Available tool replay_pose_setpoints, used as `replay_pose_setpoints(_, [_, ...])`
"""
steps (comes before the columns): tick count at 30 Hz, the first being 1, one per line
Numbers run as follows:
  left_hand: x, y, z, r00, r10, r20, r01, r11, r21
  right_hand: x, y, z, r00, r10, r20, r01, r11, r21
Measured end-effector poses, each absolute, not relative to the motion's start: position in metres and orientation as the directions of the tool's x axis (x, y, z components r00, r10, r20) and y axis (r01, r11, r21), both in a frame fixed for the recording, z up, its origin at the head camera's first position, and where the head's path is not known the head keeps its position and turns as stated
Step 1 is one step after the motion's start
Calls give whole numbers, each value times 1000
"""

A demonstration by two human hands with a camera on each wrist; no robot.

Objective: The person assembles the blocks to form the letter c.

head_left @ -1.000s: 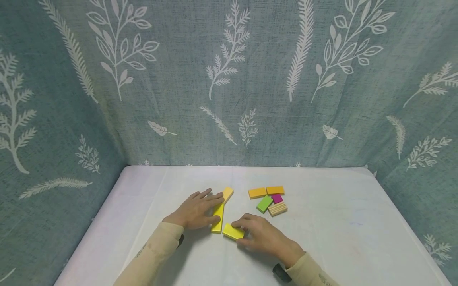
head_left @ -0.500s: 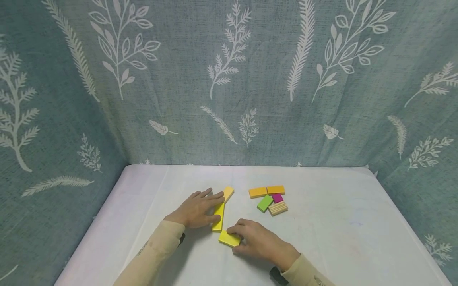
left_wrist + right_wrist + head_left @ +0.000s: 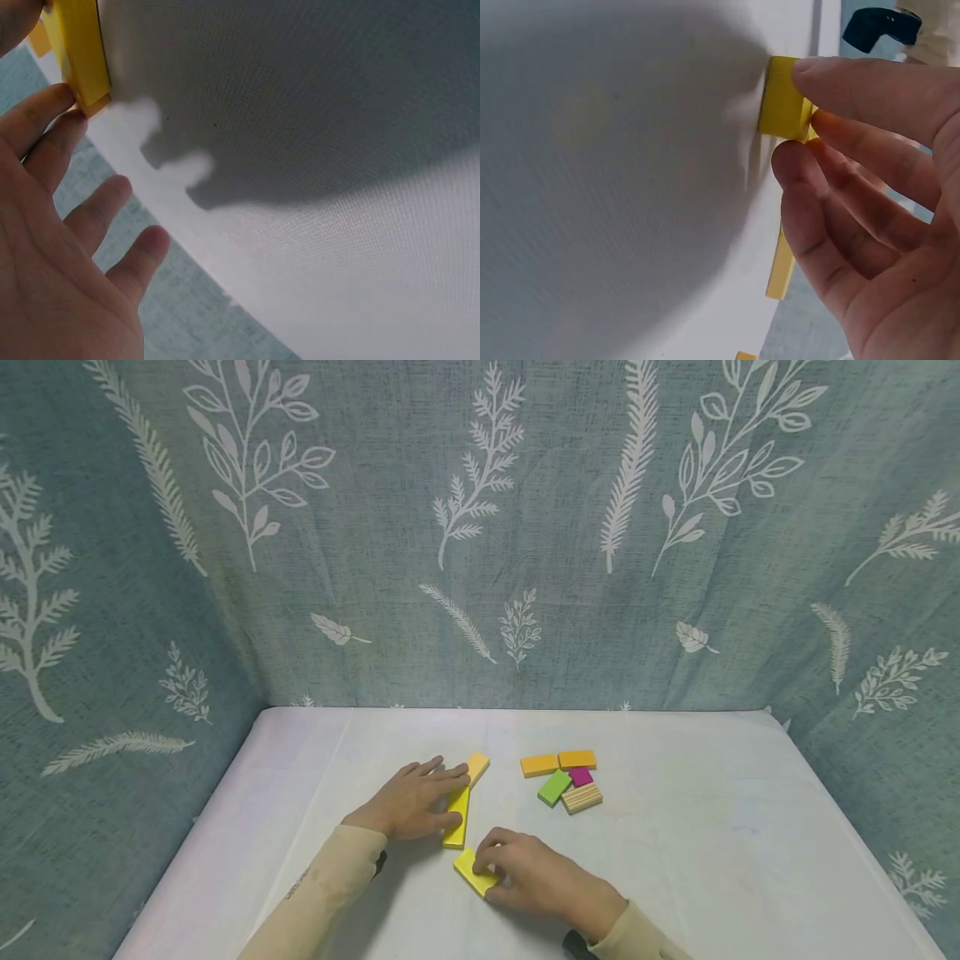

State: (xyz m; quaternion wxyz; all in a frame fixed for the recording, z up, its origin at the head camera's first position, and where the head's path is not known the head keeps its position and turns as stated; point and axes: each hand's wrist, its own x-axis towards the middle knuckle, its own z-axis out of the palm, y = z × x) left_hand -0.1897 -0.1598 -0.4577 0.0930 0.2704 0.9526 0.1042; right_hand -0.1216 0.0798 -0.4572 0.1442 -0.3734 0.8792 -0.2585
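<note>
Head view gives the whole layout: white tabletop (image 3: pixel 675 868), teal leaf-print cloth (image 3: pixel 555 527) behind, both hands on yellow blocks toward the near side. Left hand (image 3: pixel 408 802) is spread, fingers mostly straight, laid on the long yellow block (image 3: pixel 456 822) without a curled grip; the pale orange block (image 3: pixel 477 767) lies at its far end, partly under the fingers. Right hand (image 3: pixel 536 877) is bent in, pinching the short yellow block (image 3: pixel 472 870) between thumb and fingers; that block lies slanted just beside the near end of the long one, can't tell if they touch.

Only head view has the full cluster farther off to the right: two orange blocks (image 3: pixel 540 766) end to end, then green block (image 3: pixel 555 787), magenta block (image 3: pixel 581 776) and striped wooden block (image 3: pixel 582 798) close together.

Left wrist view adds the palm side, hidden from above: two fingertips at the long block's end, other two fingers straight and off it. Orange patch (image 3: pixel 39 37) behind, can't say which piece.

Right wrist view adds the thumb on the short block and the lower fingers curled beneath, plus a yellow-orange piece (image 3: pixel 781 266) farther off, not matched for sure
</note>
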Motion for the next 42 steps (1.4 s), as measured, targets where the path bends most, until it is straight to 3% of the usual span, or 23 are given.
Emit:
replay_pose_setpoints(9, [-190,-161,-458,-841,525,-131,491,842,224,-116,71,-458,-696,-711,-98,-572,632,-523])
replay_pose_setpoints(42, [-189,-160,-458,-829,551,-94,515,819,255,-120,65,-462,-682,-732,-12,-666,627,-404])
